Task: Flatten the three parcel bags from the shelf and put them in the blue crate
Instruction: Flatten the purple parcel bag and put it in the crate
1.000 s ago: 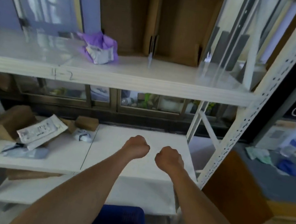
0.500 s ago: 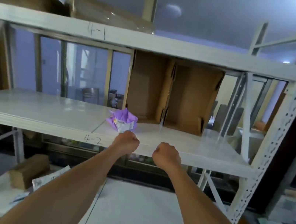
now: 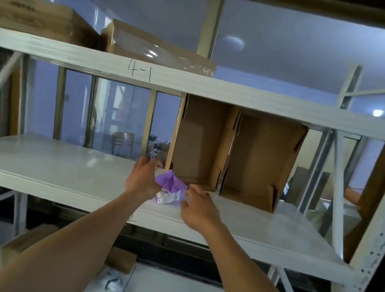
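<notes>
Top shelf, left: two cardboard boxes, beam marked "4-1". Left hand: fingers loose and spread, up against the left side of the crumpled purple parcel bag; no clear grasp. The bag sits on the middle shelf, white label facing front. Right hand: fingers splayed, just right of the bag, holding nothing. Open cardboard box on its side behind the bag.

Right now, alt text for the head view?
A crumpled purple parcel bag lies on the white middle shelf between a person's two open hands, left hand at its edge, right hand close beside. An open cardboard box stands just behind it.
</notes>
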The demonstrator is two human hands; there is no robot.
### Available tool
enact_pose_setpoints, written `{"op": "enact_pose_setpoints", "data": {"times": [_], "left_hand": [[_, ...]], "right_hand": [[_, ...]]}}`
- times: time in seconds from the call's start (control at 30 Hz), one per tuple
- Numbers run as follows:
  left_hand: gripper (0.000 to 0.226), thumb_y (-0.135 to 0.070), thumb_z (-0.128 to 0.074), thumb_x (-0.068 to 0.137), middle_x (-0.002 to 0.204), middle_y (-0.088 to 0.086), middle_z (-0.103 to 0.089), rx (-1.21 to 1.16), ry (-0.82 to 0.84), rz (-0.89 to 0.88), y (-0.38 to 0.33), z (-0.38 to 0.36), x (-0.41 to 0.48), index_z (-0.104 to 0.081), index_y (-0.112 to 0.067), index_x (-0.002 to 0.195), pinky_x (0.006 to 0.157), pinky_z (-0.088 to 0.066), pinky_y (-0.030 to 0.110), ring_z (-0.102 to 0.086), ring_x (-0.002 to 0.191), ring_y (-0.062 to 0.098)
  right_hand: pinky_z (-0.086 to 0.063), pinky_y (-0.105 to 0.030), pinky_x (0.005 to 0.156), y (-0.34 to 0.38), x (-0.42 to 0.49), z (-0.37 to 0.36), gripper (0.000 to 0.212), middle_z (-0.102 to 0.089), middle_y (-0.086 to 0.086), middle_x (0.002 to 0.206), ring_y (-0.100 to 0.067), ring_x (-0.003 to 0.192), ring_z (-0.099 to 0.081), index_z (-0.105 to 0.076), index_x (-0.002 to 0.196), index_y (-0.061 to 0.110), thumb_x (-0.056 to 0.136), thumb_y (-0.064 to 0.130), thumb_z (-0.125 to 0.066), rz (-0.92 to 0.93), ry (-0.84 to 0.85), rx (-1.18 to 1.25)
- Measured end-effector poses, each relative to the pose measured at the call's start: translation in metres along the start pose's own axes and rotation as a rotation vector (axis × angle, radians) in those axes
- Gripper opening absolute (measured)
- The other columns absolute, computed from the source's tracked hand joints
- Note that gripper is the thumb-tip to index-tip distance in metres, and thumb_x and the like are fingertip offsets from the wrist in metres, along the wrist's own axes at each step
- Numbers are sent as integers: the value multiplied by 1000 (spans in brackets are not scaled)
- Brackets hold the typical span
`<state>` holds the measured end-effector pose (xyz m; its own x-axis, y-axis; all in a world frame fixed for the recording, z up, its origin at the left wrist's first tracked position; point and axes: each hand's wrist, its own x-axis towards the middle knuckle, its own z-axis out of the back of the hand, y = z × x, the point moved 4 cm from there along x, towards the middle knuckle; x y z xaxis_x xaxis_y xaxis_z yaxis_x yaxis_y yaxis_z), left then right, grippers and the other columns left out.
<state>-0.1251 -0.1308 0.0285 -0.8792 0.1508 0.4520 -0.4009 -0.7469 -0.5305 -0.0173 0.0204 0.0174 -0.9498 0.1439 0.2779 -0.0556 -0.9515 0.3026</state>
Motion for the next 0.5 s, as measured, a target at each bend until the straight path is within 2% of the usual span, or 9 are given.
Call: {"op": "enact_pose_setpoints", "data": {"times": [0.07,0.1,0.13,0.23,0.27,0.37,0.43,0.5], "left_hand": [[75,-7,-81,81,142,4,-56,28,67,-6,5,-7,10,-52,-28,146,99,-55,41,-55,130,27],[71,-9,-80,83,138,4,-62,30,96,-7,9,-11,14,-53,-26,146,94,-57,39,-60,124,27],[60,-12,-78,85,129,4,-68,32,117,-9,12,-14,17,-59,-24,141,86,-57,34,-65,115,25],[14,-15,-73,90,95,3,-74,63,139,-28,14,-20,17,-76,-14,103,64,-41,21,-65,85,18],[8,-15,-72,92,88,1,-72,68,123,-17,16,-21,17,-77,-13,96,62,-40,21,-63,79,15],[12,-16,-70,96,84,-2,-72,1,67,10,18,-19,14,-80,-15,92,67,-44,21,-64,76,13],[13,-15,-70,94,79,-2,-71,-77,57,23,16,-16,13,-82,-15,89,63,-42,21,-62,73,12],[11,-13,-72,92,79,-1,-73,-198,71,54,12,-13,12,-83,-13,92,69,-50,25,-66,78,16]], "right_hand": [[-43,-35,103,0,4,-7,46,-38,4,155,-19,135,-44,-43,148,21,104,35,-49,15,27,-12],[-42,-35,104,-1,5,-11,50,-38,3,155,-20,135,-44,-40,150,21,104,36,-51,13,46,-5],[-41,-35,105,-2,5,-14,54,-38,2,156,-20,136,-43,-37,151,21,103,37,-52,6,68,7],[-39,-37,109,-9,0,-21,60,-35,0,158,-22,139,-41,-32,154,19,101,37,-55,-5,116,11],[-39,-37,110,-11,-1,-21,61,-34,0,159,-22,140,-40,-32,154,19,101,38,-55,-7,118,12],[-40,-39,112,-21,-5,-13,63,-33,0,160,-23,142,-41,-32,156,18,100,38,-55,-41,112,18],[-41,-39,111,-29,-8,-4,63,-35,-2,159,-24,141,-42,-32,156,18,100,37,-55,-78,97,18],[-43,-39,108,-35,-11,5,61,-39,-3,157,-25,138,-46,-34,154,18,99,35,-56,-118,61,49]]}}
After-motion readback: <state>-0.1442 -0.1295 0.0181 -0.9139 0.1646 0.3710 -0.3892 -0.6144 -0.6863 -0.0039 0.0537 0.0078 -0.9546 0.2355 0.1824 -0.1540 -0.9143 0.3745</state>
